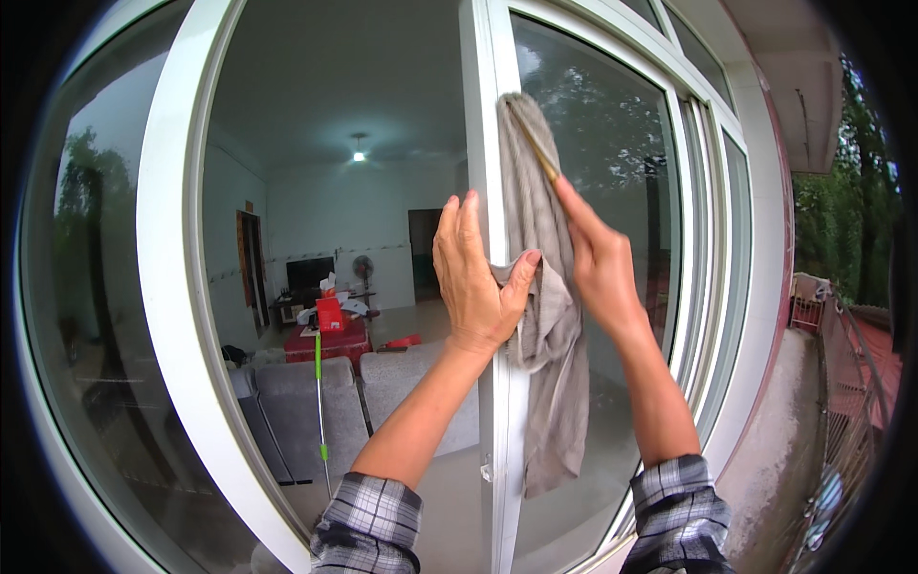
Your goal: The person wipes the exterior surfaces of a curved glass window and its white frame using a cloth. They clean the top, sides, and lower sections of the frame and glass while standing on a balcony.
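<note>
My right hand [606, 262] grips a thin wooden stick [536, 147]. Its far end presses the grey cloth [549, 330] against the white frame of a sliding window sash [495, 107]. The cloth hangs in long folds down the sash, over part of the glass pane [609, 143]. Lower down, my left hand [473, 280] straddles the edge of the sash. Its thumb pins a fold of the cloth, while the fingers lie extended along the frame's side. The stick's lower end is hidden in my right hand.
To the left is the window opening with its white outer frame [168, 215]. Inside stand a grey sofa [308, 402], a green-and-silver pole [320, 402] and a red-covered table [344, 348]. A small latch [486, 470] sits on the sash edge. A metal railing [850, 402] runs at the right.
</note>
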Tool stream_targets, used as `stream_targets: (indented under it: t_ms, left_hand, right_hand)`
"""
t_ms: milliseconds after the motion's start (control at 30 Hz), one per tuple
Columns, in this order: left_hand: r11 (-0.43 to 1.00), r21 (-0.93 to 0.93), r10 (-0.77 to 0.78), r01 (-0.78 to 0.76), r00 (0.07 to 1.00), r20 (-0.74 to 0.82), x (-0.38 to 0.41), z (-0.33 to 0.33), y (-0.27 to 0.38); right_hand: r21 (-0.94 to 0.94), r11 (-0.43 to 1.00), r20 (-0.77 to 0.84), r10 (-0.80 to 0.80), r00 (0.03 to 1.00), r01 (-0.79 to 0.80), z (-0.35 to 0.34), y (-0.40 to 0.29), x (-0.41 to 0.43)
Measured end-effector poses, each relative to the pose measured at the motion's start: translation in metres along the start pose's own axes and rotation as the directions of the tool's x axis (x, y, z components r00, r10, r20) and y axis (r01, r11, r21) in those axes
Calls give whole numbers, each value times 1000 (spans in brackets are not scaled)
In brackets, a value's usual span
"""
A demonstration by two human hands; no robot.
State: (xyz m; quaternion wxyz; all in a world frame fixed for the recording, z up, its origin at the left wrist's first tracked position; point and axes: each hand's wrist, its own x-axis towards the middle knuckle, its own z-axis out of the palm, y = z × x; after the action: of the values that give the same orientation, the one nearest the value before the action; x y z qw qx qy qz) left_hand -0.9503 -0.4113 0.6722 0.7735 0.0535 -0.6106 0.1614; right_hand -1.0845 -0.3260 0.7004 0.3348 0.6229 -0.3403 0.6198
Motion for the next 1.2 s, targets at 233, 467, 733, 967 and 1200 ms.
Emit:
stream_targets:
  t_ms: [233,467,733,967,1200]
  left_hand:
    - [941,-215,-249,260,966,77,-5,1,3]
    - [926,-238,-272,294,955,121,-8,-5,3]
    - [895,-384,-222,227,973,58,-24,-13,-8]
    - [889,-427,-178,165,984,10,-25,-12,-5]
    - [933,-334,-155,131,987,-47,-32,-4,-2]
  right_hand:
    - [-260,963,41,-54,998,63,-7,-25,-63]
    - [-150,988,-33,-51,998,46,9,-35,-65]
    - [-277,959,-50,46,998,-58,23,-48,5]
    - [-361,932,-98,5,995,-40,26,-40,148]
    - [-403,912,-12,-88,996,76,25,-45,253]
